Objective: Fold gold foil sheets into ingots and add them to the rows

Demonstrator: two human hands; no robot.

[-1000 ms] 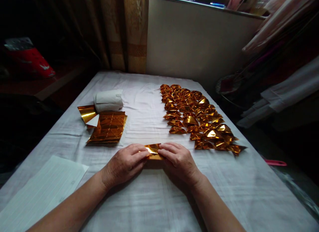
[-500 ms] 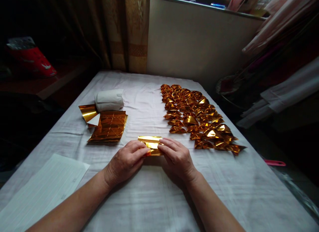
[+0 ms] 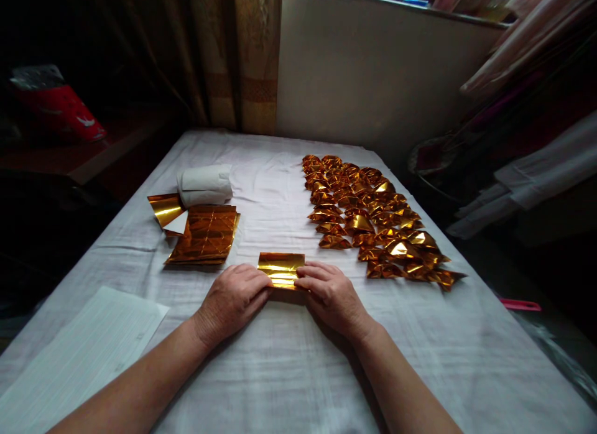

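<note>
A folded gold foil sheet (image 3: 282,265) lies near the middle of the bed-like surface covered with white cloth (image 3: 261,372), a crease running across it and its far flap bare. The person's left hand (image 3: 236,297) is closed on its left near corner, and the right hand (image 3: 332,300) is closed on the right one; how the thumbs sit underneath is hidden. Beyond the left hand is a stack of gold sheets (image 3: 205,235), with a white roll (image 3: 205,185) just behind it and a loose gold piece (image 3: 165,209) beside both. Rows of puffed gold shapes (image 3: 359,224) spread beyond the right hand. A pale paper (image 3: 84,353) lies left of the left forearm. A patterned curtain (image 3: 252,61) hangs behind, and a red container (image 3: 60,114) stands at far left.
</note>
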